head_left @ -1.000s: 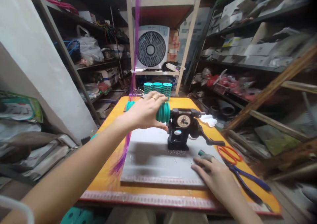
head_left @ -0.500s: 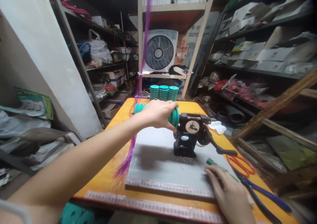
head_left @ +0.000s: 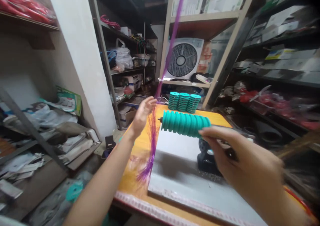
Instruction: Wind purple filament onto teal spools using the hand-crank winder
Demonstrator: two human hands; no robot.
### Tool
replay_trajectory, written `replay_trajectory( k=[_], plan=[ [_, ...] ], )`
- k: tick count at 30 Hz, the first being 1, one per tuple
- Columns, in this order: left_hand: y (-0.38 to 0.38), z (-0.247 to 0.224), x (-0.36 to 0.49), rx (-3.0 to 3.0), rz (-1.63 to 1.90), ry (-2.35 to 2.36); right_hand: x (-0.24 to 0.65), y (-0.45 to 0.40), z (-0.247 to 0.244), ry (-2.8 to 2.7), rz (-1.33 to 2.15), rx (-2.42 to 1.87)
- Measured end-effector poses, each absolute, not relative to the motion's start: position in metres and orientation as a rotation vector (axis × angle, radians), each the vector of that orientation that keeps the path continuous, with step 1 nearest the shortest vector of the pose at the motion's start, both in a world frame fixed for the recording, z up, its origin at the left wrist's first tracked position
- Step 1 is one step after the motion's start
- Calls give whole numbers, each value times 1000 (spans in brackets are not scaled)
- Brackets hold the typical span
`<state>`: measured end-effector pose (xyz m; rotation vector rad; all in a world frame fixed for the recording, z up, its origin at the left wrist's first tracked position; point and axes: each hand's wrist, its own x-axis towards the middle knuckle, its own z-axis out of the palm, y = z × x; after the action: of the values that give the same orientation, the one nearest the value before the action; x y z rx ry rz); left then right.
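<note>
A row of green spools (head_left: 185,122) sits on the shaft of a black hand-cranked winding machine (head_left: 206,161). My right hand (head_left: 240,156) is closed in a pinch at the right end of this row. Whether its fingertips grip the last spool's rim or something thin there is hidden. To the left, my left hand (head_left: 143,116) is raised with its fingers apart, beside the hanging purple strands (head_left: 153,146). It appears to hold nothing. My right hand and forearm cover much of the machine.
Stacked green spools (head_left: 184,101) stand at the back of the yellow table (head_left: 137,146). A grey board (head_left: 180,172) lies under the machine. Behind are a box fan (head_left: 182,59) and crowded shelves. Red handles (head_left: 298,199) show at the right edge.
My left hand has left the spools and moved left toward the purple strands, its fingers opening. My right hand has risen from the board to the spools' right end. The view has swung left.
</note>
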<state>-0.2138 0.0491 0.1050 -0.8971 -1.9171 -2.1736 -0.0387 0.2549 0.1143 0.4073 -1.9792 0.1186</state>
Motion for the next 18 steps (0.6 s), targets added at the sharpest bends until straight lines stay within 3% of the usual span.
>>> replay_trajectory(
  k=[3, 7, 18],
  plan=[
    [58, 76, -217, -1036, -2416, -1993, -96, 212, 138, -1972, 119, 607],
    [73, 54, -216, -991, -2607, -1917, -139, 200, 134, -2070, 125, 704],
    [76, 48, -207, -680, -2803, -1787, -139, 203, 134, -2084, -150, 796]
  ],
)
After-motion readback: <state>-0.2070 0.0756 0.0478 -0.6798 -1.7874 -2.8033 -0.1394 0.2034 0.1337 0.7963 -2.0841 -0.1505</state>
